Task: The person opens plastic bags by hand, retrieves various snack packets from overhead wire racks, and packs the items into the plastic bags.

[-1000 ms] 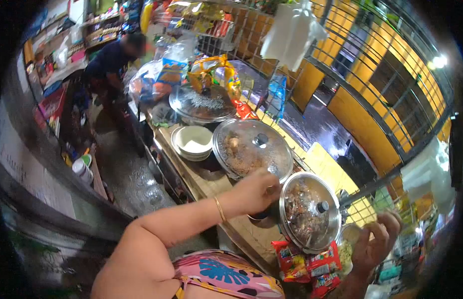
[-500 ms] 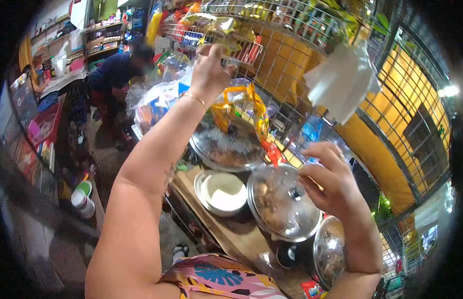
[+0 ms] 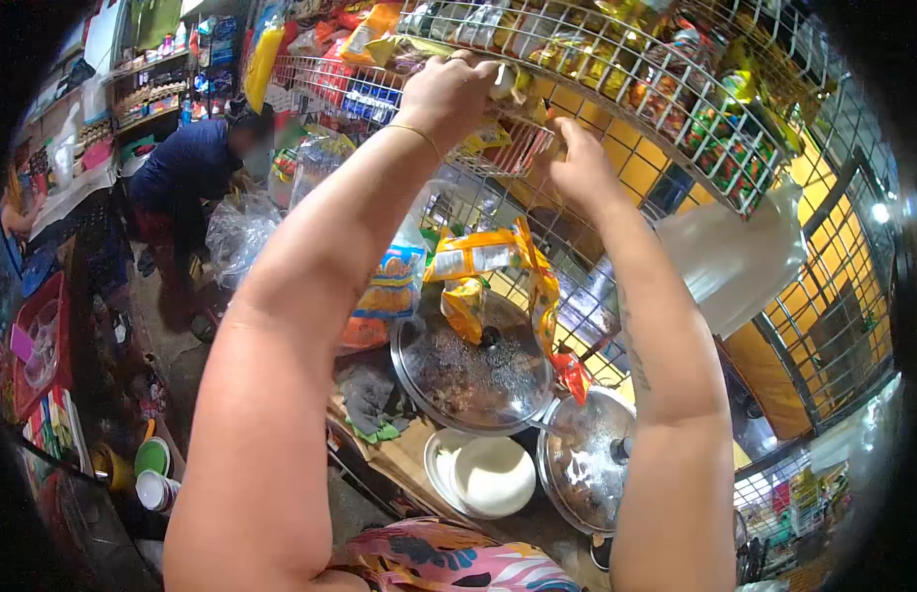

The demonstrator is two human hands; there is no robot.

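My left hand (image 3: 446, 97) is raised to the hanging wire basket (image 3: 596, 84), its fingers closed at a shiny yellowish packet (image 3: 517, 89) that is partly hidden. Just right of it, my right hand (image 3: 582, 166) is held up under the basket's edge with thumb and fingers drawn together. Whatever sits between those fingertips is too small to tell. Colourful snack packets (image 3: 675, 84) fill the basket above both hands. Below them, a strip of orange packets (image 3: 478, 255) hangs over a large glass-lidded pot (image 3: 458, 380).
A second lidded pot (image 3: 582, 474) and white plates (image 3: 490, 477) stand on the counter below. A white plastic bag (image 3: 739, 261) hangs at right before the wire grille. To the left, a person in a dark shirt (image 3: 187, 163) bends over beside clear plastic bags (image 3: 243, 235).
My right hand has risen from above the pots to the basket, beside my left. The view has tilted up and shows more of the basket. My left hand stays raised.
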